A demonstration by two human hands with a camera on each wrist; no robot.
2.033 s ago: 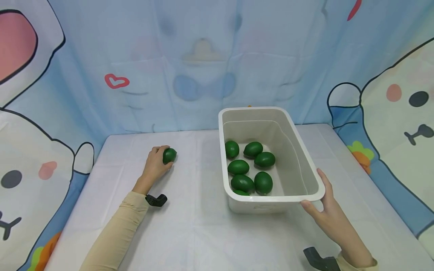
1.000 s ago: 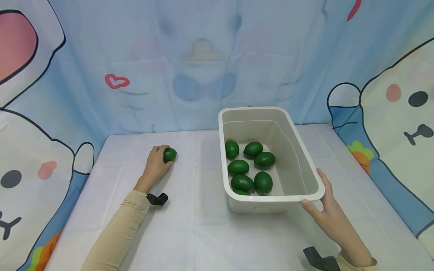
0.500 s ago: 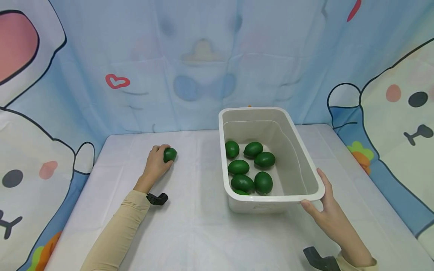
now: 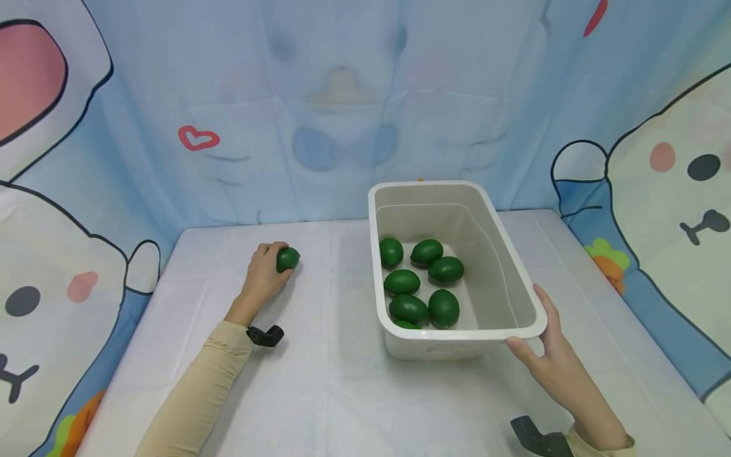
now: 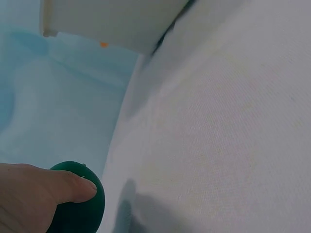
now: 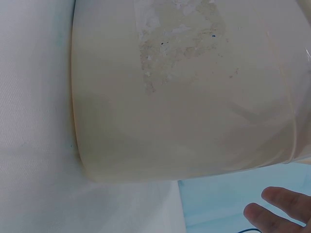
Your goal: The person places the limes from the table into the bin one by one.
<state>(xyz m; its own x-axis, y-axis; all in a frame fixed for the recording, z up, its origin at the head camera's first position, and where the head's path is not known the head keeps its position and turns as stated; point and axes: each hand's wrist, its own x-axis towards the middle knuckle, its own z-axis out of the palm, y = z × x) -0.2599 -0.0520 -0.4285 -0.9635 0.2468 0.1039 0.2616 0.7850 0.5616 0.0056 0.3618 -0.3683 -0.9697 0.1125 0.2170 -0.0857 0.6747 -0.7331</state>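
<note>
My left hand lies on the white table left of centre, its fingers curled round a dark green avocado-shaped fruit. The left wrist view shows the same fruit under my fingers. A white plastic tub stands right of centre with several more green fruits inside. My right hand holds the tub's near right corner, thumb on the front rim and fingers along the side. The tub's outer wall fills the right wrist view, with my fingertips at the bottom right.
A white cloth covers the table. A cartoon-printed blue curtain closes off the back and both sides. Bare tabletop lies between my left hand and the tub and in front of the tub.
</note>
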